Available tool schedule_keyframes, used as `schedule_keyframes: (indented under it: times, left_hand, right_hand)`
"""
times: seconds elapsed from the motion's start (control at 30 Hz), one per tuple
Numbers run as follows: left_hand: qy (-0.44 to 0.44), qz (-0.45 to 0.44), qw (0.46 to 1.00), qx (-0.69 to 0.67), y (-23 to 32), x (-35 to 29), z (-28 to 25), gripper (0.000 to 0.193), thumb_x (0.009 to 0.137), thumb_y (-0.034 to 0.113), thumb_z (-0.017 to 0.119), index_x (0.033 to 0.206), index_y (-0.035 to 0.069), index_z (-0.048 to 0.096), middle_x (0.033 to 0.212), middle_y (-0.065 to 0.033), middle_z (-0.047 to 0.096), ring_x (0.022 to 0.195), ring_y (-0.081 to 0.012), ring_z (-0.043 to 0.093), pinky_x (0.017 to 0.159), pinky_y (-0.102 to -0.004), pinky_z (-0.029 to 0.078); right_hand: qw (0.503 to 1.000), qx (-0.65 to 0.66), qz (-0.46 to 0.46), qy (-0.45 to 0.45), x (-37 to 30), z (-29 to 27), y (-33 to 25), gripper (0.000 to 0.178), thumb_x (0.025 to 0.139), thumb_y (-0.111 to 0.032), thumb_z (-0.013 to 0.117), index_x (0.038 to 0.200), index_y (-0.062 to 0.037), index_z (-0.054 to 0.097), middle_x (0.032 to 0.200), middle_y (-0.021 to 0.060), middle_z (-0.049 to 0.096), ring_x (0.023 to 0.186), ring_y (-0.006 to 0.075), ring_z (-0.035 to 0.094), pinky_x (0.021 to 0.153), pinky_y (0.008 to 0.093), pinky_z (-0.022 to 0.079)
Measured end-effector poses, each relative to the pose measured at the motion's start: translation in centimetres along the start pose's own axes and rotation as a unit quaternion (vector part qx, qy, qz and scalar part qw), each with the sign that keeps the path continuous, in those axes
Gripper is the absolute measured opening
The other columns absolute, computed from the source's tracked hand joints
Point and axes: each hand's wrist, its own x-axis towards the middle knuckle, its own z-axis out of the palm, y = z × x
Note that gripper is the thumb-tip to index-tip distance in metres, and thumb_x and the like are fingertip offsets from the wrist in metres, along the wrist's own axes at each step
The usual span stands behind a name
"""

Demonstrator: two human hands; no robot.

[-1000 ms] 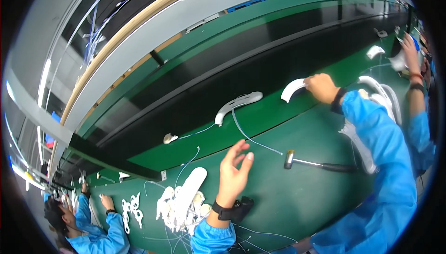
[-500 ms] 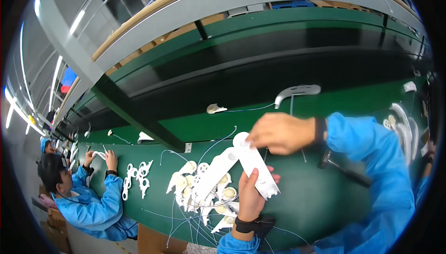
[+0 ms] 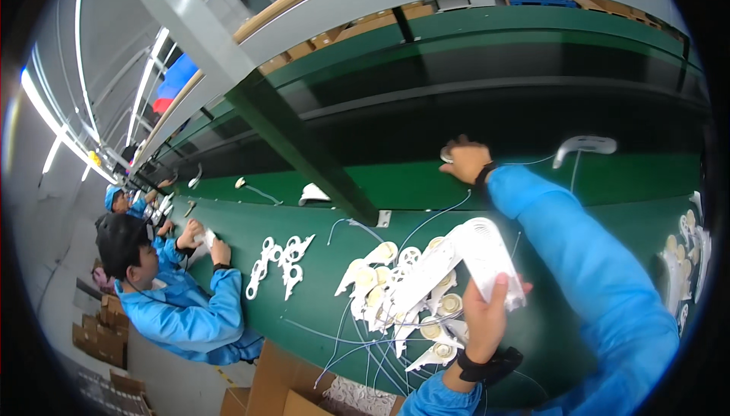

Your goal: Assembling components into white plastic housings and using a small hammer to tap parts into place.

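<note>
My left hand (image 3: 487, 317) grips the lower end of a long white plastic shell (image 3: 493, 252), its rounded end up. Beside it a similar white shell (image 3: 426, 283) lies slanted over a pile of small white plastic parts with cream round discs (image 3: 367, 277) and thin grey-blue wires. Stretched far forward, my right hand (image 3: 469, 161) has its fingers closed around a small white wired part (image 3: 447, 155) at the edge of the dark belt. Most of that part is hidden by the fingers.
A curved white shell (image 3: 585, 144) with a wire lies on the far ledge. White ring-shaped parts (image 3: 277, 260) lie to the left, near a co-worker in blue (image 3: 179, 302). A green post (image 3: 304, 150) rises from the bench. Cardboard box (image 3: 277, 378) below; more white parts (image 3: 684, 256) at right.
My right hand has left the top of the held shell and reached forward to the small wired part. My left hand still holds the shell. The view has shifted leftward.
</note>
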Motion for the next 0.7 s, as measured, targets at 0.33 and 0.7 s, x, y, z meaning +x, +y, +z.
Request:
schedule_keyframes:
  times: [0.33, 0.7]
  left_hand:
    - [0.015, 0.055, 0.998, 0.018, 0.4, 0.4, -0.4, 0.025, 0.106, 0.02, 0.05, 0.114, -0.004, 0.053, 0.088, -0.018, 0.07, 0.072, -0.0296, 0.073, 0.062, -0.038, 0.06]
    - [0.021, 0.132, 0.986, 0.101, 2.3, 0.8, 2.0, 0.026, 0.106, 0.016, 0.047, 0.125, -0.001, 0.048, 0.094, -0.0169, 0.067, 0.069, -0.0279, 0.07, 0.061, -0.0372, 0.058]
  right_hand:
    - [0.984, 0.011, -0.172, 0.043, -6.6, -12.1, 7.9, 0.015, 0.088, -0.017, 0.068, 0.1, -0.009, 0.073, 0.096, 0.0119, 0.068, 0.099, 0.0317, 0.064, 0.088, 0.0429, 0.049]
    - [0.94, 0.328, -0.093, 0.027, -24.0, -30.2, 9.4, 0.026, 0.089, -0.013, 0.077, 0.109, 0.0029, 0.068, 0.102, 0.0109, 0.072, 0.087, 0.0165, 0.07, 0.078, 0.03, 0.056]
